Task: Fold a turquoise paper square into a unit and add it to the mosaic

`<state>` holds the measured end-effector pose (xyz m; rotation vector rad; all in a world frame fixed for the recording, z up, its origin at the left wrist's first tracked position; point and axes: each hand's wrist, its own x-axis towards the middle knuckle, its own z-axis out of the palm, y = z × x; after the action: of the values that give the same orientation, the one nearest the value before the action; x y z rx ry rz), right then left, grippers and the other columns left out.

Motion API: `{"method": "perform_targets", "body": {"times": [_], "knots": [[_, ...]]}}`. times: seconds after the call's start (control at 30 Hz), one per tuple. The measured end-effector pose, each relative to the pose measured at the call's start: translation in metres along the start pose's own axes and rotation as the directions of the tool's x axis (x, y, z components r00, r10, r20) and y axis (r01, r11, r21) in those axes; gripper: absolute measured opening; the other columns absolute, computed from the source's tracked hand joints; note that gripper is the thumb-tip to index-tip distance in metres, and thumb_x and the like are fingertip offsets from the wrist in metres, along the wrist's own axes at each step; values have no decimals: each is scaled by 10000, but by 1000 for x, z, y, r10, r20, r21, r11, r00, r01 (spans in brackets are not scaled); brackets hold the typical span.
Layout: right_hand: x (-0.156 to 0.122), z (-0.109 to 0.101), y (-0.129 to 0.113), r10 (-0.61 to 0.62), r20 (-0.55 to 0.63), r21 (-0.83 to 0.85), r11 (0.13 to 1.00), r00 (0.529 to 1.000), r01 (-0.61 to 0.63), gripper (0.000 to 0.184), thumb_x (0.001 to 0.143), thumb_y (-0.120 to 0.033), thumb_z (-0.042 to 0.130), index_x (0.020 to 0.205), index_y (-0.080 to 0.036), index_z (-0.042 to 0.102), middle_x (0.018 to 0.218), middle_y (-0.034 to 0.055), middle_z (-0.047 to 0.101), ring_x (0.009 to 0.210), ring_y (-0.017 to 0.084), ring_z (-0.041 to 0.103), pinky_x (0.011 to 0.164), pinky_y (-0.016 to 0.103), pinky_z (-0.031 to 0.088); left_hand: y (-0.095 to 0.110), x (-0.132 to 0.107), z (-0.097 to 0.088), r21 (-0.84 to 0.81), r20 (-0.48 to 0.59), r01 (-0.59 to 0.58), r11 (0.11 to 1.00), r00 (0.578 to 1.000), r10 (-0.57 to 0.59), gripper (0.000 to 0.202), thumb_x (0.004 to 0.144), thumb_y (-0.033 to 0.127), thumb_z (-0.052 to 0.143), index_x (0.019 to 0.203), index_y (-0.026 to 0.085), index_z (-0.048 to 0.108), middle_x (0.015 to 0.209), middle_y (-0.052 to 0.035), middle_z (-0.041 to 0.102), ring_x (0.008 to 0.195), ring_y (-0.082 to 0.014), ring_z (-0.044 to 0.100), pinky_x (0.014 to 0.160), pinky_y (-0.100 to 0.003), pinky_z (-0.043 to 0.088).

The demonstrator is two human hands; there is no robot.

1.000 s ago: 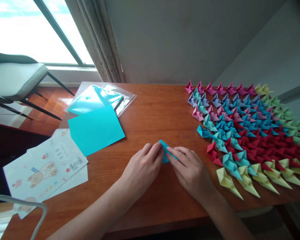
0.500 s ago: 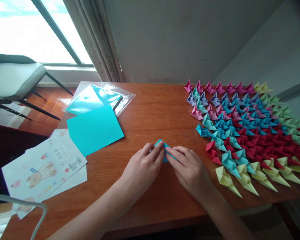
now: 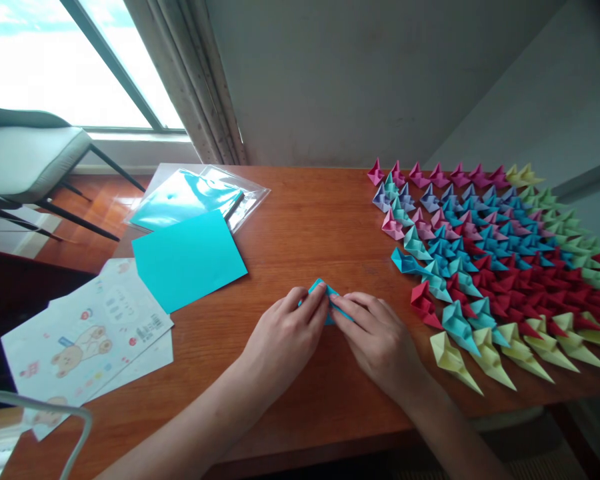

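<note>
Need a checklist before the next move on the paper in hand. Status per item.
1. Left hand on small blue paper: ok, fingers touching it.
2. Right hand on same paper: ok, fingers touching it.
3. Paper edges lined up: cannot tell, fingers cover part.
4. Folded boats apart from right hand: ok.
5. Large blue sheet apart from left hand: ok.
6. White printed sheets squared up: not ok, skewed and overlapping.
</note>
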<state>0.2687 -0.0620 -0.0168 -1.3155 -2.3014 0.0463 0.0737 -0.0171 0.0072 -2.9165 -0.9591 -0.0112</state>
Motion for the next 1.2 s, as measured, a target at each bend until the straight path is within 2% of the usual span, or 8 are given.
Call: {"method": "perform_targets", "body": {"times": [0.13, 0.57, 0.67, 0.8, 0.9, 1.0, 1.1, 1.2], "knots": [[1, 0, 0, 7, 11, 8, 1000, 1000, -7, 342, 957, -86, 500, 1243, -174, 665, 1289, 79, 674, 1139, 247, 569, 938, 407, 504, 0, 1, -2, 14, 14, 3, 1000, 1000, -3, 349, 986, 148, 417, 1276, 99, 606, 1411, -116, 574, 1092, -225, 609, 911, -336, 545], [0, 0, 3, -1, 21, 66, 998, 1000, -1, 356, 932, -59, 522, 1255, -144, 648, 1299, 78, 667, 1154, 255, 555, 944, 415, 492, 0, 0, 1, -30, 22, -7, 1000, 1000, 8, 376, 1003, 152, 361, 1285, 64, 594, 1391, -131, 583, 1100, -239, 598, 883, -352, 548], [0, 0, 2, 37, 29, 98, 994, 999, -40, 341, 934, -101, 546, 1251, -172, 647, 1292, 72, 668, 1155, 262, 562, 959, 434, 490, 1, 0, 1, -28, 22, 2, 1000, 1000, -2, 369, 997, 165, 387, 1287, 74, 597, 1410, -128, 570, 1101, -247, 595, 869, -349, 549], [9, -6, 4, 139, 10, 264, 955, 990, -136, 256, 955, -211, 557, 1185, -222, 671, 1224, 60, 694, 1130, 237, 602, 985, 403, 490, 1, -2, 1, -30, 8, 28, 999, 1000, -28, 364, 985, 192, 441, 1301, 109, 600, 1443, -105, 548, 1084, -253, 596, 857, -352, 555], [30, -9, 9, 334, 42, 311, 891, 942, -330, 200, 972, -234, 516, 1066, -220, 692, 1075, 55, 727, 980, 195, 669, 878, 318, 514, 1, -2, 1, -25, -5, 44, 999, 999, -44, 372, 974, 177, 458, 1315, 114, 592, 1446, -105, 546, 1074, -257, 593, 840, -359, 559], [55, -7, 16, 456, 197, 168, 856, 868, -488, 139, 917, -279, 608, 827, -220, 696, 839, 24, 714, 757, 179, 660, 705, 290, 477, 2, -2, 1, -27, -13, 59, 998, 998, -60, 370, 965, 156, 460, 1306, 101, 593, 1432, -116, 554, 1052, -257, 595, 831, -366, 562], [76, -6, 21, 499, 301, 61, 840, 812, -539, 132, 846, -289, 694, 738, -220, 665, 756, 2, 698, 713, 166, 640, 648, 270, 408, 3, -2, 1, -48, -14, 76, 996, 997, -76, 353, 961, 143, 451, 1273, 106, 612, 1377, -118, 590, 996, -249, 604, 794, -365, 569], [87, -11, 24, 509, 385, 12, 832, 770, -555, 181, 841, -334, 699, 707, -220, 654, 721, -5, 697, 681, 155, 623, 593, 261, 346, 4, -2, 0, -75, -13, 94, 993, 995, -95, 340, 950, 136, 465, 1252, 112, 618, 1302, -126, 625, 974, -250, 605, 766, -369, 572]]}}
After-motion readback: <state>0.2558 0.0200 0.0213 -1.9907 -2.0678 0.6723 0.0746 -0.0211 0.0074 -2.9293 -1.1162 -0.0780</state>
